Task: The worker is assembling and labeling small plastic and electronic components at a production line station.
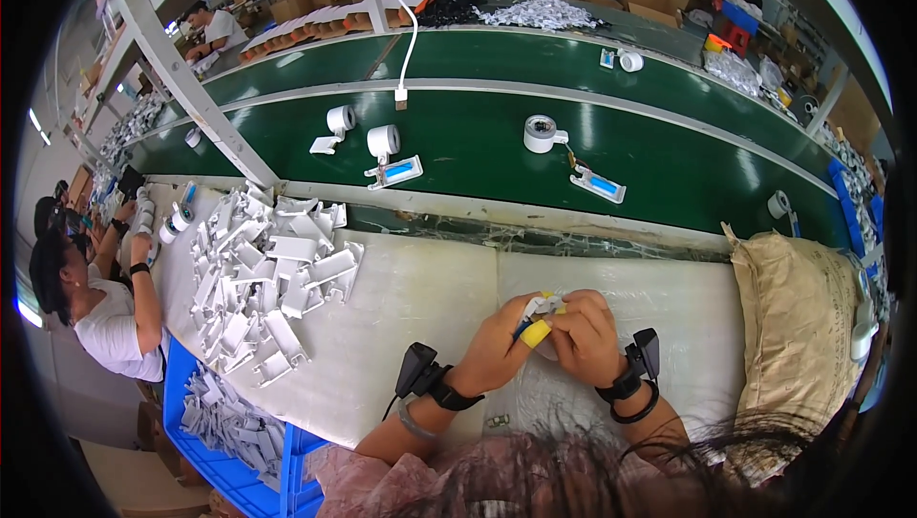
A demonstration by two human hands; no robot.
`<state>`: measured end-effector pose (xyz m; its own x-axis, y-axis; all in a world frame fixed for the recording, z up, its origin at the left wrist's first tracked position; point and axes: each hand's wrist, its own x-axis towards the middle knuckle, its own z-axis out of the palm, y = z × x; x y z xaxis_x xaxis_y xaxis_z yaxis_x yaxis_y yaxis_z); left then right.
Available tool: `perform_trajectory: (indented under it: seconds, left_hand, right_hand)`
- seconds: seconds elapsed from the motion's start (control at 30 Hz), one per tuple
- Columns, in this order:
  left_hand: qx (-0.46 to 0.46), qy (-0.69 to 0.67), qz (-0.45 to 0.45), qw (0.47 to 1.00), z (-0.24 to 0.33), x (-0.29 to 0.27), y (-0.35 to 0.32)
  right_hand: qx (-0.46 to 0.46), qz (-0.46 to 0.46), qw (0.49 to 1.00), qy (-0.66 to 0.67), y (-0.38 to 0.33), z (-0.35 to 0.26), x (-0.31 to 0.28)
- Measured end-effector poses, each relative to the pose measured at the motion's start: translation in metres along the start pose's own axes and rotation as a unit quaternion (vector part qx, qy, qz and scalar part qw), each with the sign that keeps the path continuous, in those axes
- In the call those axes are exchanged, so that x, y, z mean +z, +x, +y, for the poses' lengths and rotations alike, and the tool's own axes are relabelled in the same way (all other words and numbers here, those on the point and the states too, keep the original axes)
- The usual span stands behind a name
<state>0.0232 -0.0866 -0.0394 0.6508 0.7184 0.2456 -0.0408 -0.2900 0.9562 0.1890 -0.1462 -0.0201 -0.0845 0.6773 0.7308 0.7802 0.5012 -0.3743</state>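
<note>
Holding a yellow-and-white piece (536, 333) at the fingertips, both hands are meeting above the bench (430, 279), just right of centre in the lower half of the frame. The left hand (492, 348) is gripping narrowly from the left, its fingers curling against the piece. The right hand (587, 336) is pinching narrowly from the right, its fingertips bearing on the piece's right side.

The piece is lying to the right of the left palm and to the left of the right palm; neither hand is standing clearly nearer. Its yellow face is slanting from lower left to upper right. The fingers are covering much of the remainder, so the full long axis cannot be told.

A pile of white parts (291, 248) is lying on the bench left of centre, well apart from the left hand. A blue bin (220, 482) is holding more parts at the lower left. A sack (793, 317) is standing at the right of the frame, beyond the right hand. Across the upper middle, a green belt (458, 155) is bearing several white units, and a white plug (401, 98) is hanging from above.
</note>
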Motion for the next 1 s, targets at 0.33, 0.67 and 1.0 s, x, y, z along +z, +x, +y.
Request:
perform_trajectory:
  seconds: [0.33, 0.67, 1.0]
  left_hand:
    - [0.033, 0.083, -0.001, 0.996, 0.003, -0.005, 0.003]
    - [-0.041, 0.076, 0.016, 0.996, -0.001, 0.005, 0.005]
    - [-0.181, -0.057, 0.025, 0.982, -0.011, -0.001, 0.007]
  right_hand:
    - [-0.005, -0.005, 1.000, 0.007, 0.000, 0.000, 0.003]
    - [0.051, -0.045, 0.998, 0.018, -0.002, 0.004, 0.004]
    - [0.054, -0.063, 0.996, 0.033, 0.000, 0.011, 0.008]
